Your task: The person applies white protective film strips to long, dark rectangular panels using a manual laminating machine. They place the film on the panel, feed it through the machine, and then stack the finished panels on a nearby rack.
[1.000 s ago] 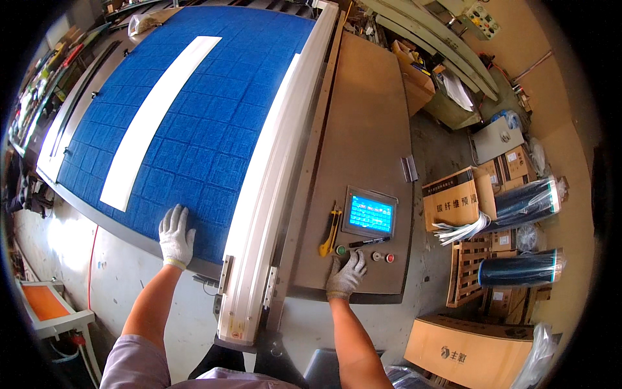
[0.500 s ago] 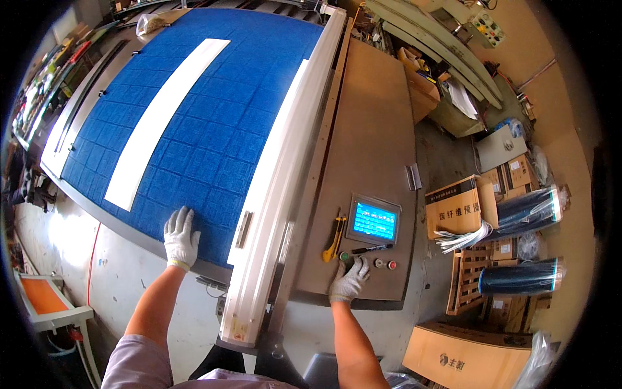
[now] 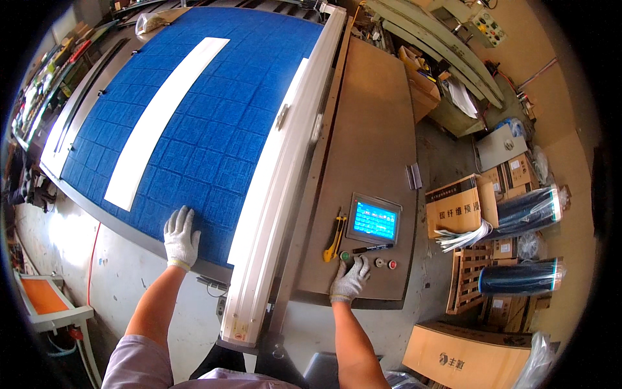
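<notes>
I stand at a large machine bed covered with a blue gridded mat point(image 3: 214, 123). A long white strip point(image 3: 165, 120) lies on the mat. My left hand point(image 3: 181, 236), in a white knit glove, rests flat on the mat's near edge with fingers spread. My right hand point(image 3: 350, 279), also gloved, lies on the brown control panel point(image 3: 372, 149), its fingers at a green button point(image 3: 345, 256). Beside the fingers sit more round buttons point(image 3: 385, 263), a black marker point(image 3: 370, 248), a yellow utility knife point(image 3: 335, 235) and a small lit blue touchscreen point(image 3: 374, 219). A white gantry beam point(image 3: 285, 155) separates mat and panel.
Cardboard boxes point(image 3: 457, 206) and two dark film rolls point(image 3: 528, 211) crowd the floor to the right. A larger box point(image 3: 463, 353) sits at the lower right. An orange tray point(image 3: 42, 295) stands at the lower left. Benches with clutter line the far left.
The view has shifted slightly toward the machine. My left hand slid a little right along the mat edge; my right hand stays at the buttons.
</notes>
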Available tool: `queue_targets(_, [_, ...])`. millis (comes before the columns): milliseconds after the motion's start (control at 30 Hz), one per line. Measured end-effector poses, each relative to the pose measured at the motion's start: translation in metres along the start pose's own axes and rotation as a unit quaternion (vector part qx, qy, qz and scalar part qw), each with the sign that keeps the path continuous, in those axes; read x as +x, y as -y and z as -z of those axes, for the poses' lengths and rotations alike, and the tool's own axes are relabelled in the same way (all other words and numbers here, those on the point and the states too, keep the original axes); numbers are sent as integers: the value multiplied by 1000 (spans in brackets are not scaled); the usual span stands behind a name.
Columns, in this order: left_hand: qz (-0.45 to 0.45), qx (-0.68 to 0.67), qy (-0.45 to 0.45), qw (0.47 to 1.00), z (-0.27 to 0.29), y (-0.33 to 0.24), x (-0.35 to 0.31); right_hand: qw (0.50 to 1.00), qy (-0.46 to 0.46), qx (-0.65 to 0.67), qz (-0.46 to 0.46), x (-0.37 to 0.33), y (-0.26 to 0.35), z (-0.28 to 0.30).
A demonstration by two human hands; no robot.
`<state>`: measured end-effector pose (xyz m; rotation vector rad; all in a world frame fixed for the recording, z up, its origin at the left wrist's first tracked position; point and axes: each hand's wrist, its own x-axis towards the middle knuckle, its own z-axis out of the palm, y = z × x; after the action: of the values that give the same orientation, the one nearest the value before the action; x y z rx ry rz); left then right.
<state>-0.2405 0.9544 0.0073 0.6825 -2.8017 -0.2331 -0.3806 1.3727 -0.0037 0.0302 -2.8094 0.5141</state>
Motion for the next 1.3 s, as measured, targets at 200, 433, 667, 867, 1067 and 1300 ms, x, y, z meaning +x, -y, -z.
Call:
queue_targets(200, [2, 12, -2, 1000, 0, -2, 0, 1000, -8, -14, 9, 0, 0, 0])
queue_targets(433, [-5, -2, -5, 1000, 0, 0, 0, 1000, -15, -11, 22, -1, -7, -5])
queue_targets(667, [-6, 7, -10, 1000, 0, -1, 0, 1000, -11, -22, 19, -1, -7, -5])
queue_targets(867, [10, 16, 17, 1000, 3, -4, 0, 1000, -18, -15, 16, -1, -7, -6])
queue_targets(1067, [-6, 17, -1, 1000, 1, -2, 0, 1000, -15, -12, 16, -1, -8, -6])
queue_targets(1300, [-15, 14, -14, 1000, 2, -4, 0, 1000, -11, -13, 18, -1, -6, -4])
